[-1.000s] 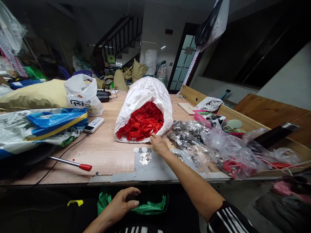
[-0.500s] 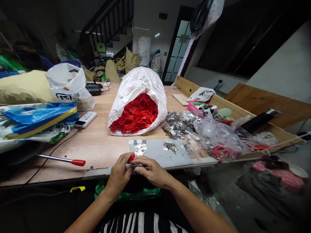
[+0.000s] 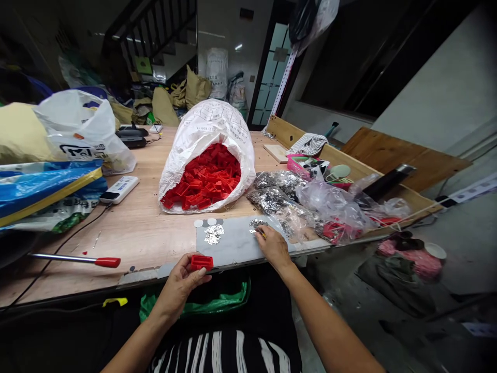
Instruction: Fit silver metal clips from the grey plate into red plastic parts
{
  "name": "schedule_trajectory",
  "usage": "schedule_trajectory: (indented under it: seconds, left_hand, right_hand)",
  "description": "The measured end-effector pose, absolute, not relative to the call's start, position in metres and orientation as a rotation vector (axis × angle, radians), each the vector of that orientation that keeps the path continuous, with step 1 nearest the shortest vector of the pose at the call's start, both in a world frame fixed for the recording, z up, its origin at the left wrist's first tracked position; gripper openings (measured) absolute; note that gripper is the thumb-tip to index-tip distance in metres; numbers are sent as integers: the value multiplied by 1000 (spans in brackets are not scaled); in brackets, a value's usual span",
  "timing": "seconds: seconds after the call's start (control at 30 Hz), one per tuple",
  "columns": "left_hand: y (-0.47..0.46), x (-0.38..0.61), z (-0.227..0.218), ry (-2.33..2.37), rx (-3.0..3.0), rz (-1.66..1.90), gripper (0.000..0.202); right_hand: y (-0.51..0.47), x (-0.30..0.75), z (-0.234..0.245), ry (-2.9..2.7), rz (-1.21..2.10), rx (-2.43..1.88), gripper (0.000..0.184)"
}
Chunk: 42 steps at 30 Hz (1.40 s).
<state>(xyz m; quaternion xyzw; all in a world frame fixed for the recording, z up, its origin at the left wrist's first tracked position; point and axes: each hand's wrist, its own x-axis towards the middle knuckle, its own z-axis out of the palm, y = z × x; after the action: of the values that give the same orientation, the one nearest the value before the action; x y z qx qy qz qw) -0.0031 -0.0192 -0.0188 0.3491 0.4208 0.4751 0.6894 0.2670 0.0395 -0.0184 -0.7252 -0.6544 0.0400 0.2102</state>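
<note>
My left hand (image 3: 182, 277) is closed around a hollow red plastic piece (image 3: 202, 262), a small rectangular block, just over the table's front edge. My right hand (image 3: 273, 246) reaches over the right part of the grey sheet (image 3: 233, 247). Between its pinched fingers is a slim tool (image 3: 263, 234) with a yellow bit showing, mostly hidden by the hand. Its tip is at a pile of small dark metal pieces (image 3: 258, 223). Farther left on the sheet lies a heap of shiny silver pieces (image 3: 213, 234). Behind them a white sack (image 3: 217, 116) lies open, full of similar red pieces (image 3: 212, 178).
Clear bags of metal parts (image 3: 277, 199) lie right of the sack. A red-handled metal rod (image 3: 106, 262) and a white power strip (image 3: 119, 189) are at the left. A green bag (image 3: 217, 305) hangs below the table edge. A wooden board (image 3: 330, 155) borders the right side.
My right hand has left the red piece and moved right to the dark metal pile. My left hand still holds the red piece, now turned so its hollow side shows. The view has shifted.
</note>
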Motion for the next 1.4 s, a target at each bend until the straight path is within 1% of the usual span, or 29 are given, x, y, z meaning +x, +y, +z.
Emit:
schedule_trajectory:
  seconds: [0.13,0.27,0.37,0.53,0.67,0.87,0.93,1.07,1.17,1.3,1.4]
  left_hand:
    - [-20,0,-15,930,753,1094,40]
    - [-18,-3,-17,937,807,1099,43]
    - [-16,-6,-19,951,808,1109,44]
    - [-15,-3,-23,960,829,1124,44]
    - [-15,-3,-26,995,953,1169,41]
    - [-18,-7,-29,1122,1241,1279,36]
    - [-20,-8,-28,1155,1296,1309,34]
    - [-22,-7,-25,1178,1363,1356,33]
    - [-24,-6,-23,1224,1476,1387,31]
    - [-25,-7,-19,1227,1654,1406,29]
    - [-26,-7,-16,1209,1676,1407,27]
  right_hand:
    - [50,261,-19,-1873,24,-2124,14]
    - [55,258,-19,-1895,19,-2145,13]
    - [50,256,-18,-1942,75,-2031,14]
    - [36,247,-18,-2134,340,-1676,15]
    - [33,242,-20,-2137,353,-1704,17]
    - [35,240,-22,-2078,308,-1730,12]
    - [33,236,-19,-2017,370,-1650,14]
    - [19,217,-1,-1898,672,-1447,19]
    - [5,198,15,-1876,795,-1362,18]
    - [-7,177,28,-1962,784,-1244,11]
    - [-8,170,29,-2077,690,-1180,11]
